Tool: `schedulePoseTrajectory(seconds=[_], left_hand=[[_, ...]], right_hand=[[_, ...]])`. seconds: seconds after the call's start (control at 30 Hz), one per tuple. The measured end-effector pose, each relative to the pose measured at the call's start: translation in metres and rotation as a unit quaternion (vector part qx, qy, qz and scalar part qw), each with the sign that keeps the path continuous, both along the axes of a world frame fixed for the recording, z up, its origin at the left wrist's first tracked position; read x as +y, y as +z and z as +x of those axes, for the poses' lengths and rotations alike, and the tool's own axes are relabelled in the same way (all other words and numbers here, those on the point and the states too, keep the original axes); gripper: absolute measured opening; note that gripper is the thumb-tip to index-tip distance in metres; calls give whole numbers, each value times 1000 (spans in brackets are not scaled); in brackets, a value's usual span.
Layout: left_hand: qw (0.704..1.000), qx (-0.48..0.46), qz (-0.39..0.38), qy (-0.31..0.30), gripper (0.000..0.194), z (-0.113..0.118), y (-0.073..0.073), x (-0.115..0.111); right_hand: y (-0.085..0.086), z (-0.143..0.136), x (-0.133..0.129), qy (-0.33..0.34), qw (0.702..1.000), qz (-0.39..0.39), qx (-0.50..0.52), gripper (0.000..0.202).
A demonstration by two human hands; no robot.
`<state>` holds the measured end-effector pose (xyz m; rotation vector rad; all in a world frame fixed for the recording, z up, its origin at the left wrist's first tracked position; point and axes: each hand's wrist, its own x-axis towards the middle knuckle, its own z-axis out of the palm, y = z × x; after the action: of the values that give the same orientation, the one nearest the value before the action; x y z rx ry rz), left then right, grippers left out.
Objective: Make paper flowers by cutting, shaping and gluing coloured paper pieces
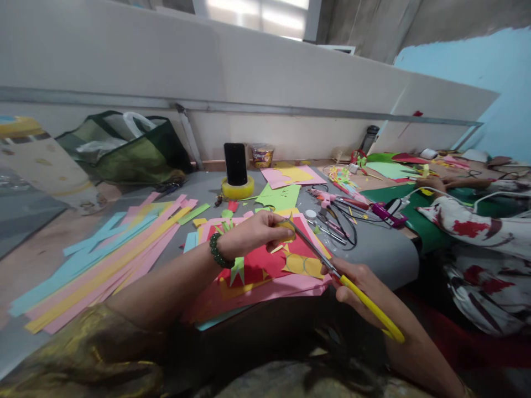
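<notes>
W/ our R hand (364, 278) we're gripping yellow-handled metal scissors (352, 290); w/ our L hand (261, 232) we're pinching a small yellow paper piece (287, 225) by the blade tips, prob. trimming it. Next snip's likely calling for a steady pinch. Flat red paper (265, 260) is lying below; farther, a glossy, round tape roll (238, 189) is propping a phone (235, 164).

It's a paper-craft workshop, and a shared one! A long desk (385, 262) runs away to the right, paper strips (112, 266) fanned across its left end, coloured sheets (263, 265) heaped by the near edge, yellow-handled scissors (360, 299) out above them. Corded tools (389, 215) crowd towards the right; past them, a co-worker's patterned sleeve (477, 224). Beyond the far edge: white panels (124, 55), rough grey wall (373, 27), blue paint (468, 63)!
</notes>
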<state>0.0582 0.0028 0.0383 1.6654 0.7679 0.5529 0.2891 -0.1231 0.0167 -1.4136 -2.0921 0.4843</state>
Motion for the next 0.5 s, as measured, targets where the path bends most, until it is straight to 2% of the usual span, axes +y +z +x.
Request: schedulePoseTrajectory(seconds=[0.23,0.37,0.5], left_hand=[[1000,-13,3,-1,30,-1,-1,2],[999,-41,-19,24,32,-2,-4,3],[997,-55,-45,17,36,-2,-8,6]], right_hand=[[2,-2,-3,-22,1000,17,11,52],[4,-4,-11,-31,999,17,17,47],[4,-3,-10,-30,999,4,25,49]])
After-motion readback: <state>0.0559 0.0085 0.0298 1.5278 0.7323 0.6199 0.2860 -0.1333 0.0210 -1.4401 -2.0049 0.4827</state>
